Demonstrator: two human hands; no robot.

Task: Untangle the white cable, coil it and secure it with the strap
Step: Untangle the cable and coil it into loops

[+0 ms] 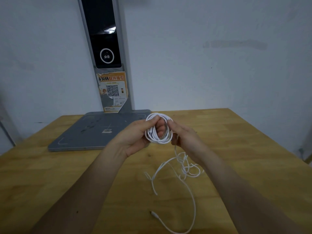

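Note:
Several turns of the white cable (160, 140) form a small coil held above the wooden table (67, 174). My left hand (135, 137) grips the coil's left side, thumb over the top and fingers through the ring. My right hand (183, 135) holds the coil's right side, with the cable running out under it. From there the loose cable hangs down into a tangled heap (185, 166) on the table. A long strand loops toward me and ends in a plug (154, 214) near the front. No strap is in sight.
A grey scanner stand has its flat base plate (94, 132) lying on the table's far left, just behind my left hand. Its upright column (108, 53) with a dark screen and an orange QR sticker rises against the white wall.

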